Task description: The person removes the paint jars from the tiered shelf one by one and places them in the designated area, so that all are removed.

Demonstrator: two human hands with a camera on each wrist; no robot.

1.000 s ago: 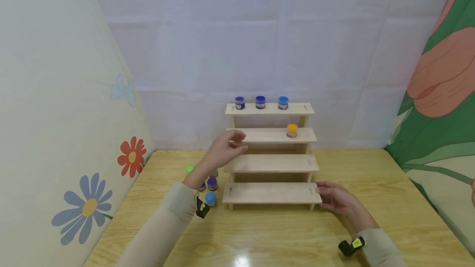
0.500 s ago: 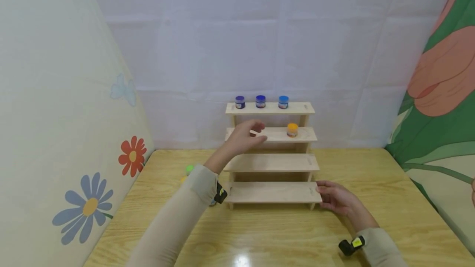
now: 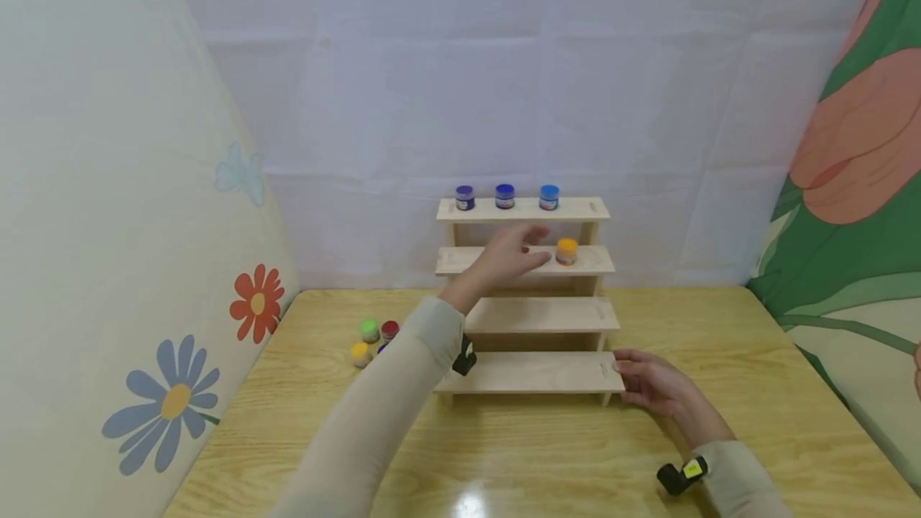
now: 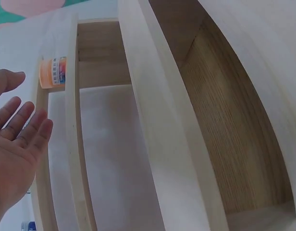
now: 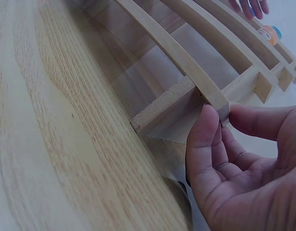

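A four-tier wooden display rack (image 3: 540,372) stands on the table. On its second tier from the top sits an orange-yellow paint jar (image 3: 566,252). My left hand (image 3: 507,254) reaches in just left of that jar, thumb and fingers spread apart and holding nothing. In the left wrist view the orange jar (image 4: 53,73) lies beyond the fingertips. My right hand (image 3: 653,384) pinches the right end of the lowest tier between thumb and fingers, which the right wrist view shows closely at the board's corner (image 5: 220,108).
Along the top tier stand a purple jar (image 3: 464,198), a dark blue jar (image 3: 505,197) and a light blue jar (image 3: 549,197). Left of the rack, green (image 3: 369,331), red (image 3: 389,331) and yellow (image 3: 360,355) jars are on the table, others partly hidden by my left sleeve.
My left hand has moved right across the second tier toward the orange jar, fingers staying spread. The right hand keeps its pinch on the lowest tier.
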